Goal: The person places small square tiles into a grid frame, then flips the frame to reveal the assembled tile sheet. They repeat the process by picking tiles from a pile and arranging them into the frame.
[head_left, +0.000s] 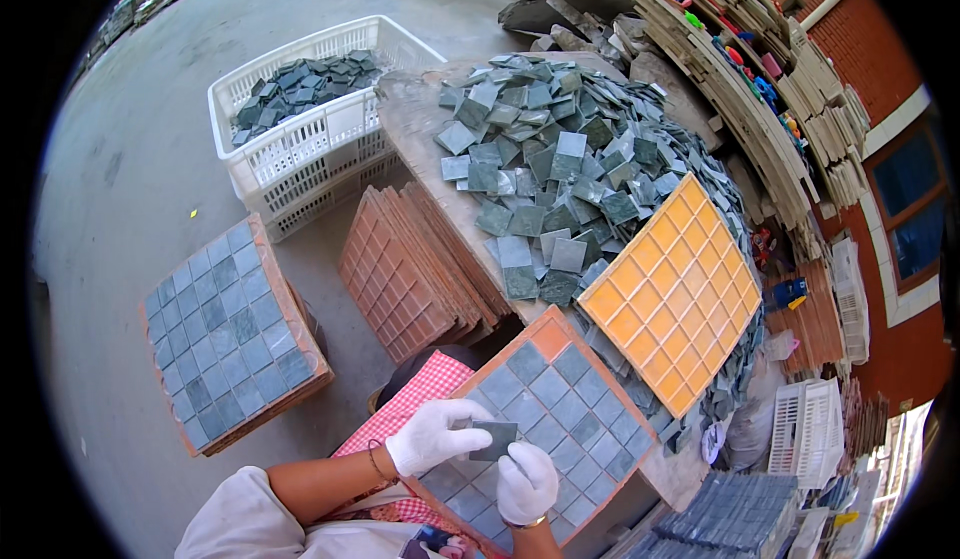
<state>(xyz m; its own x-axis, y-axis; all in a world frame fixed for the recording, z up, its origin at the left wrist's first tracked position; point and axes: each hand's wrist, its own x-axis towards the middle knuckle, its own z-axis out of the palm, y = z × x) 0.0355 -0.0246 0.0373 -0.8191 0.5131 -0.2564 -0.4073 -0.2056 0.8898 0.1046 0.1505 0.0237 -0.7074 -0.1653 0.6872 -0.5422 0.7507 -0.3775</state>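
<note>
Between my two white-gloved hands is a small dark green-grey square stone tile (pixel 494 442). My left hand (pixel 435 437) pinches it from the left, thumb and fingers closed on its edge. At its lower right corner the closed fingers of my right hand (pixel 527 484) grip it too. Both hands are over a reddish-brown grid tray (pixel 549 338) filled with rows of blue-grey stone tiles (pixel 565 411). One cell at the tray's far corner shows bare reddish base. My hands and forearms hide part of the near rows.
A large heap of loose stone tiles (pixel 560 159) covers the table ahead, with a yellow grid tray (pixel 672 294) leaning on it. Left are a stack of filled trays (pixel 228 324), stacked brown grid trays (pixel 395 279) and a white crate (pixel 320 139) of tiles. Stacked slabs (pixel 725 514) lie lower right.
</note>
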